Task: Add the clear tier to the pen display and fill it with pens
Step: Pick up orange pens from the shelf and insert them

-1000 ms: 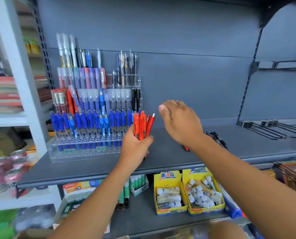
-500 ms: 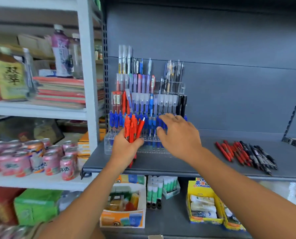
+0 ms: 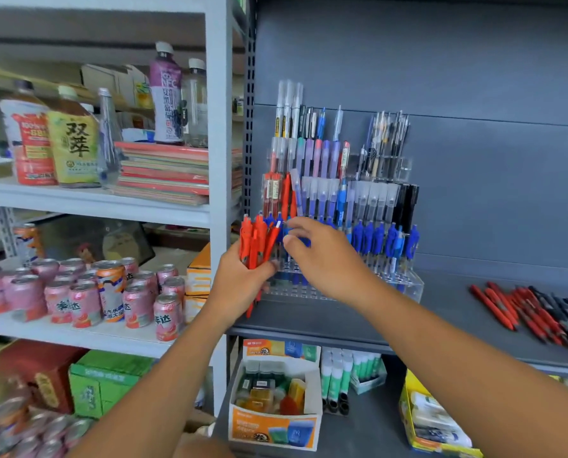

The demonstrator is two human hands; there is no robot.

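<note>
the left hand (image 3: 239,285) is wrapped tight around a bunch of red pens (image 3: 256,239), holding them upright with their clicker ends up, just in front of the left end of the pen display (image 3: 408,292). the lower ends of the pens stick out under the fist. the right hand (image 3: 325,259) reaches across from the right, its thumb and forefinger curled toward each other right at the top of the bunch, next to a red pen with a white tip (image 3: 277,225). whether those fingertips already pinch a pen or only hover beside it cannot be told, as the picture is blurred there.

the pen display is a stepped stand of clear plastic on the dark grey shelf (image 3: 342,322), set against the back panel. its lowest front step (image 3: 398,279) is clear, with rows of small holes. behind it stands a row of blue pens (image 3: 375,236), and higher steps carry pale capped pens, black ones and a mixed lot at the top.

on the same shelf, well apart to the right, lie loose red pens (image 3: 507,305) and beside them loose black pens (image 3: 567,315).

to the left, a white rack holds pink drink cans (image 3: 84,302), bottles (image 3: 166,97) and a stack of notebooks (image 3: 166,170). below the grey shelf sit an open carton (image 3: 276,428) and upright glue sticks (image 3: 335,375).
</note>
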